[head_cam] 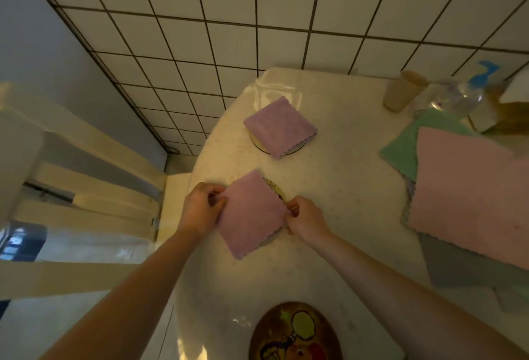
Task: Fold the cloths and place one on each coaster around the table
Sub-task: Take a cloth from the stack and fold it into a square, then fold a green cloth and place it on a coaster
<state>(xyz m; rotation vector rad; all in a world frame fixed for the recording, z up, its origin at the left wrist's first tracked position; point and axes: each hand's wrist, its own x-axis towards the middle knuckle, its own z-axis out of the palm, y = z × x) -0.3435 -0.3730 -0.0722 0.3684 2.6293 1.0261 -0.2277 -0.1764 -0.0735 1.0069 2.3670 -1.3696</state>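
A folded purple cloth (253, 212) lies near the table's left edge over a yellow coaster (278, 188), of which only a sliver shows at the upper right. My left hand (201, 206) pinches the cloth's left corner and my right hand (305, 216) pinches its right corner. Farther back, a second folded purple cloth (280, 127) rests on a round coaster (259, 143). A bare round coaster with a cartoon picture (294, 334) sits at the near edge. Unfolded cloths lie stacked at the right: a pink one (469, 190) on top, a green one (406, 150) beneath.
The pale round table (349, 188) stands against a tiled wall. A beige cup (400, 90), a clear spray bottle with a blue top (458, 96) and other containers stand at the back right. A pale slatted chair (86, 182) is at the left.
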